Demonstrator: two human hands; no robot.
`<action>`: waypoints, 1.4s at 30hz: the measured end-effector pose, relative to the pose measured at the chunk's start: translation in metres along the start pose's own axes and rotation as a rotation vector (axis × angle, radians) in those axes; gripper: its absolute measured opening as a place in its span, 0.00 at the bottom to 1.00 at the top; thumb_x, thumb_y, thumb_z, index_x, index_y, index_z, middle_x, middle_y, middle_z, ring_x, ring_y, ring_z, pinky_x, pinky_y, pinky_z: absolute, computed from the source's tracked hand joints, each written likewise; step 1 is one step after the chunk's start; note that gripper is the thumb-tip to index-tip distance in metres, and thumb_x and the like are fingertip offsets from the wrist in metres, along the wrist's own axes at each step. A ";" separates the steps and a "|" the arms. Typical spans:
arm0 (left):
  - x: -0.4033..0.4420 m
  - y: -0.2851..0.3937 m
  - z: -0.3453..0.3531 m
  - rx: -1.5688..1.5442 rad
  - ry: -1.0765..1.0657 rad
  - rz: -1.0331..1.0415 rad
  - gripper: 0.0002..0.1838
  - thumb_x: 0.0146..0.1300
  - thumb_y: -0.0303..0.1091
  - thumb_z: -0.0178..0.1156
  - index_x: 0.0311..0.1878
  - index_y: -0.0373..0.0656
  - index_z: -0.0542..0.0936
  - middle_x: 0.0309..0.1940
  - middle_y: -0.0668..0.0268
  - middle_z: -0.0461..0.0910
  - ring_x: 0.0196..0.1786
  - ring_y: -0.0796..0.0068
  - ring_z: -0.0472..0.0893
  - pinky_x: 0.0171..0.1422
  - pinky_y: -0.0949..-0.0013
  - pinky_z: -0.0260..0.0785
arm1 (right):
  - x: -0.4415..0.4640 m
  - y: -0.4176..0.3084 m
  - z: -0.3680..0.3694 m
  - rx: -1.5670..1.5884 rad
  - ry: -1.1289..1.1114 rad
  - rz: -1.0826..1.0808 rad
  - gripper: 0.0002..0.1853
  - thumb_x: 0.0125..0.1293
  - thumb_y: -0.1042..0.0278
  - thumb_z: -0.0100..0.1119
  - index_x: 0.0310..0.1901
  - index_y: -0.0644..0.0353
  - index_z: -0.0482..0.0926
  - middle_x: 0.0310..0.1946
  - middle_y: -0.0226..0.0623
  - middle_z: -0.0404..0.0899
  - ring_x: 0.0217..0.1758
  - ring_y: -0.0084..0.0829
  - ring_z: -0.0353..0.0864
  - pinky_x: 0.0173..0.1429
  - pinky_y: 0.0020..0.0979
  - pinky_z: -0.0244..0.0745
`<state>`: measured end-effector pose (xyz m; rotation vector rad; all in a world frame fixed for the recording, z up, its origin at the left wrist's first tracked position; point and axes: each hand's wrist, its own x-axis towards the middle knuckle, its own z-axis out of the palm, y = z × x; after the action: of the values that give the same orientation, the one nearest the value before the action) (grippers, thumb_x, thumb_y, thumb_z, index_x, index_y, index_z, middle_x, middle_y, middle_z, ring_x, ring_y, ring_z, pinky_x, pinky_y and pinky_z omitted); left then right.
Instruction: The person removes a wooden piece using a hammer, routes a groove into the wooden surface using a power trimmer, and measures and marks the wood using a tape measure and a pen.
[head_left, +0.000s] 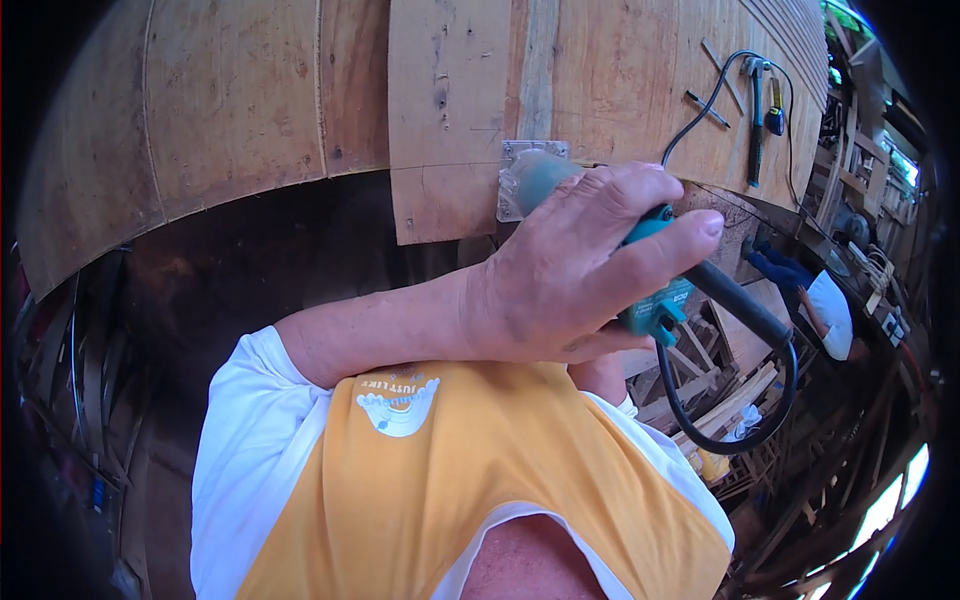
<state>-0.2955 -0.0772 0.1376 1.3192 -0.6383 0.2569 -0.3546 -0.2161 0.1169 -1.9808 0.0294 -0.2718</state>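
"What's nearest?"

"The yellow and white shirt point(450, 480), filling the bottom of the frame. Above it, the left hand point(565, 265) reaches in from the left to the centre."

"How is that hand set?"

"Curled round a teal power tool point(665, 305), its fingers bent. The tool is right of centre, partly covered by the hand."

"And the right hand?"

"Hidden. Only a bit of the right forearm point(600, 378) shows below the left hand, so I can't tell how its fingers stand."

"Anything coming off the tool?"

"A thick black cord point(690, 435) loops down in the lower right. Left of the knuckles there's a blurred teal part point(545, 183) over a clear plate point(510, 205), up at the lower end of a wooden board point(445, 205)."

"What about farther off?"

"The wooden counter point(235, 90) spans the top. At its upper right lie a hammer point(755, 140), a blue and yellow tape measure point(775, 120) just beside the handle, and a pen point(708, 108) to the left. A thin cable point(705, 110) curves round over them."

"Beyond that?"

"Another person point(828, 310) in a white top, at the right, near scattered wood pieces point(735, 400)."
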 end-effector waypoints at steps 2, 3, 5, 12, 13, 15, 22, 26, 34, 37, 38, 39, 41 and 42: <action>0.001 -0.007 0.004 0.153 -0.016 0.020 0.41 0.54 0.27 0.76 0.73 0.44 0.71 0.59 0.49 0.76 0.60 0.49 0.81 0.62 0.53 0.79 | 0.003 0.000 0.000 -0.008 -0.011 -0.005 0.34 0.55 0.55 0.80 0.59 0.57 0.74 0.52 0.36 0.79 0.55 0.35 0.78 0.61 0.39 0.74; -0.001 -0.008 0.003 0.183 -0.045 0.031 0.40 0.55 0.26 0.75 0.73 0.44 0.71 0.58 0.51 0.77 0.59 0.50 0.81 0.61 0.54 0.80 | 0.005 0.002 0.001 -0.007 -0.016 -0.006 0.34 0.55 0.55 0.80 0.59 0.57 0.74 0.52 0.36 0.79 0.55 0.35 0.78 0.61 0.39 0.74; -0.002 -0.009 0.002 0.234 -0.069 0.041 0.36 0.57 0.25 0.73 0.70 0.43 0.72 0.55 0.52 0.77 0.57 0.50 0.82 0.60 0.55 0.80 | 0.009 0.003 0.002 -0.007 -0.026 -0.010 0.34 0.55 0.55 0.80 0.59 0.58 0.74 0.52 0.36 0.79 0.55 0.35 0.77 0.62 0.39 0.74; -0.001 -0.012 0.005 0.265 -0.047 0.065 0.29 0.59 0.25 0.71 0.63 0.42 0.74 0.52 0.52 0.77 0.54 0.53 0.83 0.60 0.55 0.80 | 0.016 0.008 0.003 -0.015 -0.054 -0.029 0.35 0.56 0.54 0.80 0.60 0.58 0.73 0.53 0.37 0.79 0.56 0.36 0.77 0.63 0.39 0.73; 0.000 -0.013 0.004 0.263 -0.053 0.070 0.29 0.58 0.27 0.72 0.63 0.42 0.74 0.51 0.53 0.77 0.53 0.53 0.83 0.61 0.55 0.80 | 0.016 0.008 0.003 -0.016 -0.056 -0.035 0.35 0.56 0.54 0.80 0.60 0.58 0.73 0.53 0.37 0.79 0.56 0.36 0.77 0.63 0.39 0.73; 0.002 -0.014 0.001 0.241 -0.071 0.066 0.30 0.57 0.29 0.74 0.63 0.43 0.75 0.50 0.53 0.77 0.53 0.53 0.82 0.61 0.54 0.80 | 0.014 0.007 0.003 -0.025 -0.060 -0.041 0.35 0.56 0.54 0.80 0.60 0.58 0.73 0.53 0.37 0.78 0.56 0.36 0.77 0.63 0.39 0.73; -0.004 -0.020 0.003 0.228 -0.088 0.104 0.34 0.58 0.47 0.77 0.65 0.47 0.75 0.52 0.53 0.73 0.50 0.56 0.78 0.60 0.50 0.79 | 0.016 0.002 -0.003 -0.057 -0.081 -0.064 0.35 0.56 0.54 0.80 0.61 0.58 0.73 0.54 0.38 0.78 0.57 0.36 0.76 0.64 0.40 0.72; 0.001 -0.021 0.001 0.179 -0.089 0.087 0.37 0.60 0.54 0.76 0.67 0.47 0.75 0.52 0.53 0.72 0.49 0.56 0.77 0.60 0.49 0.79 | 0.018 0.003 -0.003 -0.066 -0.090 -0.065 0.36 0.57 0.54 0.79 0.62 0.59 0.72 0.55 0.38 0.78 0.58 0.37 0.76 0.65 0.40 0.72; -0.009 -0.026 0.011 0.225 0.017 0.015 0.29 0.62 0.29 0.74 0.65 0.41 0.73 0.56 0.48 0.76 0.50 0.55 0.82 0.60 0.55 0.80 | 0.044 0.015 0.002 -0.055 -0.145 -0.085 0.37 0.57 0.53 0.79 0.63 0.59 0.72 0.56 0.39 0.78 0.59 0.37 0.75 0.66 0.40 0.71; -0.014 -0.028 0.012 0.218 0.008 0.043 0.29 0.59 0.19 0.71 0.63 0.41 0.72 0.57 0.47 0.76 0.51 0.55 0.83 0.59 0.57 0.81 | 0.045 0.017 0.002 -0.067 -0.150 -0.109 0.37 0.57 0.53 0.79 0.63 0.59 0.72 0.56 0.39 0.77 0.59 0.37 0.75 0.66 0.40 0.71; -0.014 -0.028 0.011 0.206 0.001 0.054 0.30 0.58 0.17 0.70 0.63 0.41 0.72 0.57 0.47 0.77 0.51 0.55 0.83 0.59 0.58 0.81 | 0.043 0.016 0.001 -0.069 -0.151 -0.111 0.37 0.57 0.53 0.79 0.63 0.59 0.72 0.56 0.39 0.77 0.59 0.38 0.75 0.66 0.40 0.71; -0.014 -0.028 0.009 0.200 -0.016 0.066 0.30 0.57 0.17 0.71 0.63 0.41 0.72 0.57 0.47 0.77 0.51 0.55 0.83 0.58 0.58 0.81 | 0.041 0.014 0.000 -0.078 -0.150 -0.120 0.37 0.57 0.53 0.79 0.63 0.59 0.72 0.56 0.40 0.77 0.59 0.38 0.75 0.66 0.40 0.71; -0.014 -0.030 0.008 0.201 -0.028 0.079 0.31 0.57 0.17 0.71 0.64 0.41 0.72 0.58 0.47 0.76 0.53 0.54 0.83 0.58 0.58 0.81 | 0.038 0.012 -0.003 -0.101 -0.154 -0.137 0.37 0.57 0.53 0.79 0.64 0.60 0.71 0.57 0.40 0.77 0.60 0.38 0.74 0.67 0.40 0.71; -0.013 -0.032 0.008 0.210 -0.021 0.082 0.32 0.57 0.17 0.71 0.64 0.41 0.72 0.59 0.46 0.76 0.54 0.53 0.83 0.59 0.58 0.81 | 0.037 0.011 -0.004 -0.111 -0.158 -0.143 0.37 0.57 0.53 0.79 0.64 0.60 0.71 0.57 0.40 0.77 0.60 0.38 0.74 0.67 0.40 0.71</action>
<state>-0.2915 -0.0910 0.1053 1.5004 -0.6984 0.3852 -0.3182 -0.2299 0.1153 -2.1129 -0.2026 -0.2087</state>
